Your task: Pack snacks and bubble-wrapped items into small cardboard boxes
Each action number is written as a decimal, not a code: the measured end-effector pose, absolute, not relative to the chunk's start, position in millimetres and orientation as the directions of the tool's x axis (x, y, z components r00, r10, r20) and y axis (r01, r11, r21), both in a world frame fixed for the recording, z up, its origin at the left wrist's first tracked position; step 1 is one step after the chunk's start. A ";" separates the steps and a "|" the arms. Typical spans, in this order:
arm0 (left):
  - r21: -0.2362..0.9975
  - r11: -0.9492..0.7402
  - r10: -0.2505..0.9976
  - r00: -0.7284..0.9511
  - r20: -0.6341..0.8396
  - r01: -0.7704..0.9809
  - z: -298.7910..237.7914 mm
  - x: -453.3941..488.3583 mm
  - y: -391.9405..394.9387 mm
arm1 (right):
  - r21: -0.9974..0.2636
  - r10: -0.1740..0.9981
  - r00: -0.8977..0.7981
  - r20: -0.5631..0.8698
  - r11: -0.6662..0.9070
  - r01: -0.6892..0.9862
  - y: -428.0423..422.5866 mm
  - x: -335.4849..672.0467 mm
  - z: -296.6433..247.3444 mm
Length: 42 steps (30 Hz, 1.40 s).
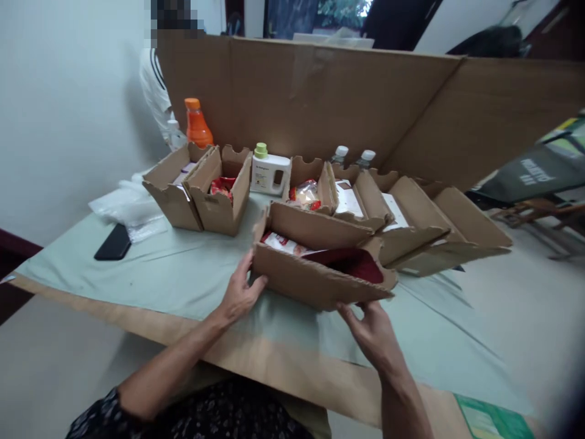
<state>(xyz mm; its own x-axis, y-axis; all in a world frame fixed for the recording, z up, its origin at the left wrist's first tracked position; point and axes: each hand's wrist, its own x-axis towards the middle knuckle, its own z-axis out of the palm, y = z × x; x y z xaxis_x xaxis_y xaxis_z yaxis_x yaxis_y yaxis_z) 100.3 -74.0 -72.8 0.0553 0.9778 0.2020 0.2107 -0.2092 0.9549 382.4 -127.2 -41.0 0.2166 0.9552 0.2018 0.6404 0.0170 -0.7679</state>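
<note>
An open cardboard box [315, 285] is held between my two hands, turned sideways in front of the other boxes and tilted. Inside lie a white printed packet [286, 244] and something dark red [351, 263]. My left hand [240, 289] grips the box's left end, thumb on the near side and fingers partly hidden behind it. With its thumb at the near lower edge, my right hand [372, 332] supports the box from below on the right; its other fingers are mostly hidden under the cardboard.
Several cardboard boxes [219, 213] stand behind, holding packets. Among them is a white jug with a green cap [269, 174]; behind are an orange bottle [198, 125] and clear bottles [365, 160]. A phone [113, 242] and plastic bags [130, 204] lie left. A cardboard screen [320, 91] backs the table; a person [153, 85] stands beyond.
</note>
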 end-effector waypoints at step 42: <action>0.769 0.417 0.909 0.225 -0.350 -0.485 -41.6 9.9 -163.6 | -0.994 0.994 -0.111 -0.005 -0.017 -0.109 -165.6 251.5 -72.4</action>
